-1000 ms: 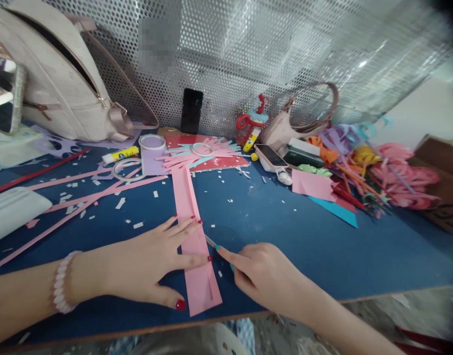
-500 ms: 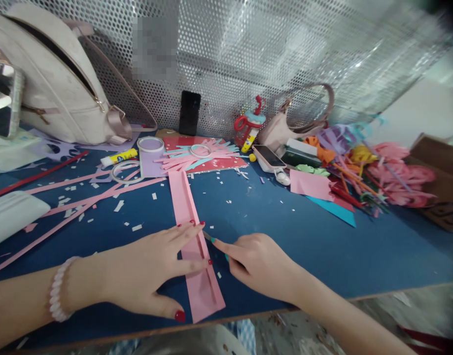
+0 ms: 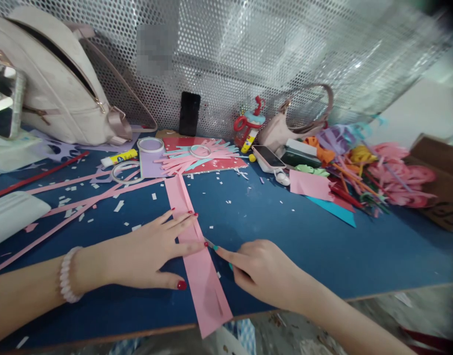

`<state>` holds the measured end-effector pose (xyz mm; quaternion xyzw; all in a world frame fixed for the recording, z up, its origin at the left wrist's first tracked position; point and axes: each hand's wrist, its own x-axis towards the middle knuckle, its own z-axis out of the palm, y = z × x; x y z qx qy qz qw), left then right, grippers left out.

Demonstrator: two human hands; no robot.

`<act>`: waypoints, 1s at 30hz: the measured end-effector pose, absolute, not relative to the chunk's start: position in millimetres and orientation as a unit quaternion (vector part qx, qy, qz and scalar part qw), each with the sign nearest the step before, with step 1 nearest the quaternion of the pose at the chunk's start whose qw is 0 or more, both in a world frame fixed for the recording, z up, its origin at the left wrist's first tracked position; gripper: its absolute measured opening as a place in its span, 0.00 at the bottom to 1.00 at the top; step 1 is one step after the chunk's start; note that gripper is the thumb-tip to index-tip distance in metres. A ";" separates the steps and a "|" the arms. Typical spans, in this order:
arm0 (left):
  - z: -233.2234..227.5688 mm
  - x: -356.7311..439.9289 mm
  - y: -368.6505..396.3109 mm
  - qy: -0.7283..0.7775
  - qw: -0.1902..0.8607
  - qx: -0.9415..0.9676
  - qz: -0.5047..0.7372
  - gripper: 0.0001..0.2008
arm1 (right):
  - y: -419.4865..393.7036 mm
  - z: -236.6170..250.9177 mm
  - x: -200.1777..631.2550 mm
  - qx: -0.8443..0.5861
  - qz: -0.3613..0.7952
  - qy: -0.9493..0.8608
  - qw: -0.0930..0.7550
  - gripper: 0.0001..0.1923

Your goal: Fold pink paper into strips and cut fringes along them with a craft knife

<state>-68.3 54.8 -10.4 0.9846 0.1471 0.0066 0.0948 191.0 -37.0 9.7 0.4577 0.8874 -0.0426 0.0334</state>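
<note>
**Pink strip pinned flat, blade at its edge**

Left hand (image 3: 152, 256) spread, fingers flat on pink paper strip (image 3: 196, 256) near front edge of counter (image 3: 303, 236). Right hand (image 3: 259, 271) closed round small knife (image 3: 210, 243), forefinger along it, tip touching strip's right edge. Strip long, narrow, w/ a lengthwise slit at near end, which overhangs front edge; far end toward back, near paper scraps (image 3: 200, 155). Prob. v. light, floppy, easy to tear or slide; best held by pressing flat just beside the blade.
</note>
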 end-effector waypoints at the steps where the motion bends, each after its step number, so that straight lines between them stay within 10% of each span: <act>1: -10.6 -69.2 54.8 0.151 0.099 0.984 0.004 0.33 | -34.5 9.5 189.2 0.457 -0.040 0.888 0.033 0.26; 30: -3.3 -66.4 35.5 0.192 0.192 0.962 -0.007 0.36 | 2.9 13.0 185.6 0.474 -0.033 0.880 0.014 0.22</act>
